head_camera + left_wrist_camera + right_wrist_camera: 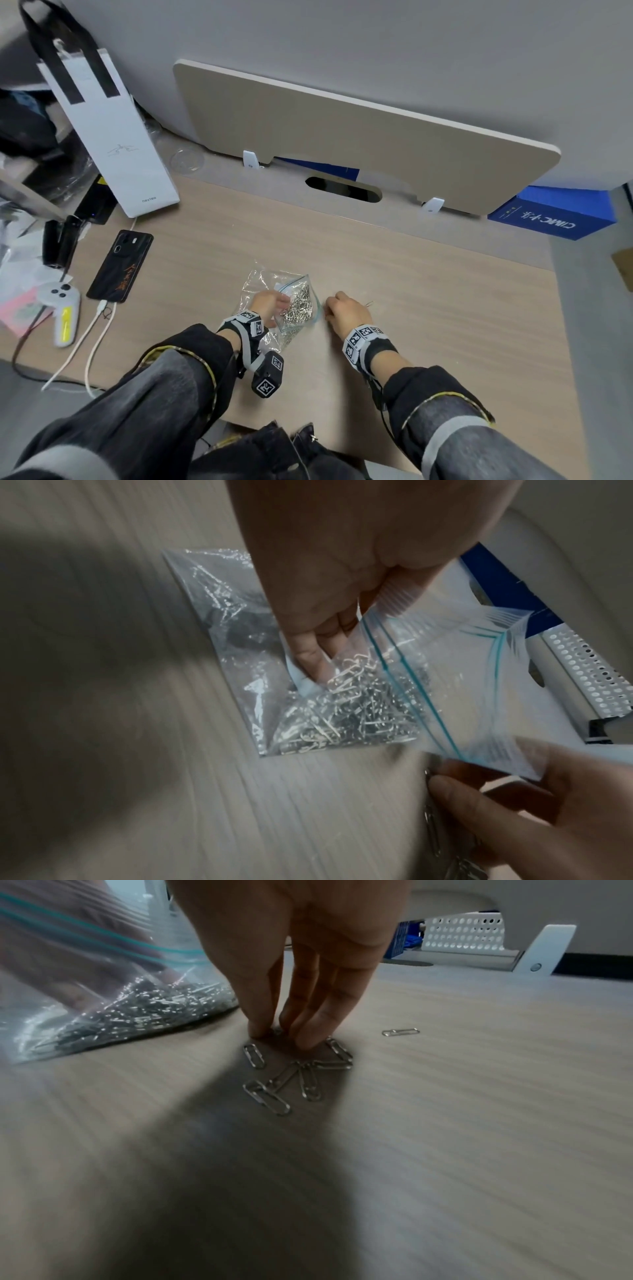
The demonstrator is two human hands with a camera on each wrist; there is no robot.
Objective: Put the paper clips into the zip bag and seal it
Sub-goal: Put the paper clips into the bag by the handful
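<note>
A clear zip bag (301,320) with a blue-green zip strip lies on the wooden desk (411,274), holding a heap of silver paper clips (342,715). My left hand (313,666) grips the bag's upper lip, fingers inside, and holds the mouth open toward the right. Just right of the bag, my right hand (277,1034) points straight down at the desk, thumb and fingertips pinched on one clip. Several loose paper clips (294,1080) lie under that hand. A single clip (400,1032) lies farther right.
A crinkled clear plastic wrapper (255,284) lies under and behind the zip bag. To the left are a black phone (120,263), a white remote (65,308), cables and a tall white paper bag (113,137). A beige divider panel (342,137) stands at the desk's far edge.
</note>
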